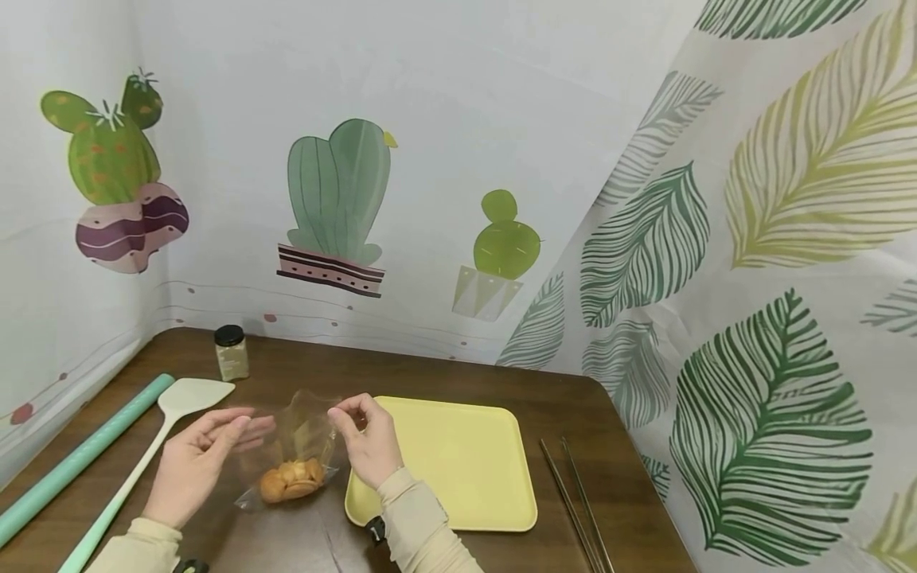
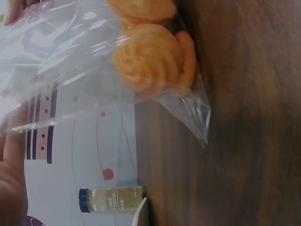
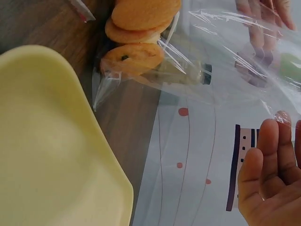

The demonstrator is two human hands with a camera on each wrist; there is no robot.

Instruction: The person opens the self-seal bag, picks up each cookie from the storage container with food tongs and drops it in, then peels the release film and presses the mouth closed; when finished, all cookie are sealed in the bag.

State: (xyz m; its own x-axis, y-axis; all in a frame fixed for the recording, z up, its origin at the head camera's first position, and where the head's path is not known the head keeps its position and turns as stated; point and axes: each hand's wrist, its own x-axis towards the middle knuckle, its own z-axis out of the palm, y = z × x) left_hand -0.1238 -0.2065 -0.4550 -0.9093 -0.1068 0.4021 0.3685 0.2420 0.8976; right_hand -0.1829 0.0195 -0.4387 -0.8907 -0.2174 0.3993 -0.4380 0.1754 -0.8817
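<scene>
A clear plastic bag (image 1: 308, 422) with several golden-brown cookies (image 1: 292, 481) in its bottom hangs between both hands, just in front of the yellow tray. One cookie shows a swirled top in the left wrist view. My right hand (image 1: 371, 439) pinches the upper right edge of the bag between thumb and fingertips. At the opposite edge, my left hand (image 1: 197, 460) holds the film between thumb and fingers, the other fingers stretched out. Through the film, the right wrist view shows part of that left hand (image 3: 263, 28).
The yellow tray (image 1: 458, 469) lies at the right, with thin metal sticks (image 1: 573, 501) beyond it. A pale spatula (image 1: 189, 395) and a green roll (image 1: 86, 458) lie at the left. A black-capped cumin powder jar (image 1: 232, 356) stands near the back edge of the brown table (image 1: 430, 370).
</scene>
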